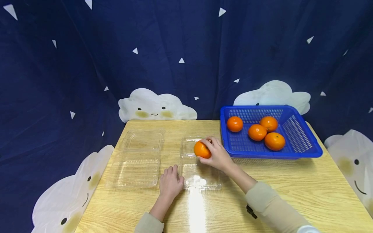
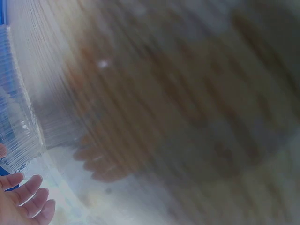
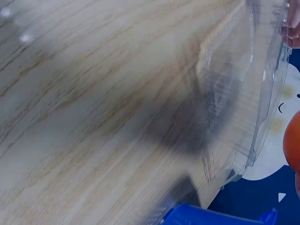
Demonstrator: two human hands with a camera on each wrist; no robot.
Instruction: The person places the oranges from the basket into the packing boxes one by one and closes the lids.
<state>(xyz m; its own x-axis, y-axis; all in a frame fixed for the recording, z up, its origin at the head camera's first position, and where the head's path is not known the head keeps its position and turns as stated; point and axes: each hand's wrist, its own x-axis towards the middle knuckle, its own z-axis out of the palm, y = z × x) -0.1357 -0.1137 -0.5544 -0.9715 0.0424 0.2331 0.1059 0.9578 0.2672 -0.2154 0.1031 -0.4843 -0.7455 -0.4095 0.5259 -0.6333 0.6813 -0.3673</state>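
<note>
My right hand (image 1: 217,155) grips an orange (image 1: 202,149) above the right clear plastic clamshell box (image 1: 201,186), which lies unfolded on the table. Part of that orange (image 3: 292,143) shows at the edge of the right wrist view. At the box's left side, my left hand (image 1: 170,183) rests with its thumb by the rim and its fingers loosely extended. The left wrist view catches these fingers (image 2: 33,199) beside the clear wall. A second unfolded clamshell box (image 1: 138,173) lies to the left.
A blue plastic basket (image 1: 306,142) with several oranges (image 1: 275,141) stands at the back right of the wooden table (image 1: 291,181). Behind the table hangs a dark blue curtain (image 1: 163,74) printed with clouds and triangles.
</note>
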